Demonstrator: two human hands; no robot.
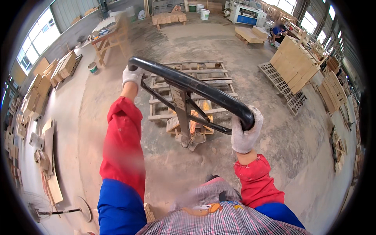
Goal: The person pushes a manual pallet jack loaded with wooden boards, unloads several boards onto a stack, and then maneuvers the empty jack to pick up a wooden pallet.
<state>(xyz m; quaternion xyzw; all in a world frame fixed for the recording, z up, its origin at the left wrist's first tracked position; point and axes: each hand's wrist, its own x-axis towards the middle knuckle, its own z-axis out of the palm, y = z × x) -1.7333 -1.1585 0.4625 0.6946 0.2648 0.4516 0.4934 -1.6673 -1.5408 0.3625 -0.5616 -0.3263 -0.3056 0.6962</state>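
Both my hands wear white work gloves and hold the black loop handle [196, 87] of a pallet jack. My left hand [132, 76] wraps round the handle's far left corner. Closed on the near right corner is my right hand [246, 131]. The handle sits tilted, its left end farther from me. Below it a worn metal shaft runs down to the orange-yellow jack base [194, 127] on the floor. Beyond that lies a slatted wooden pallet [229, 83], with the handle hiding part of it; whether the forks are under it I cannot tell.
At right, stacked wooden panels [293, 64] lean on a grey pallet [284, 88]. A wooden workbench [105, 39] and a bucket [93, 67] are at far left. Boxes and boards line the left wall, near a standing fan [58, 212]. A person [277, 33] crouches far right.
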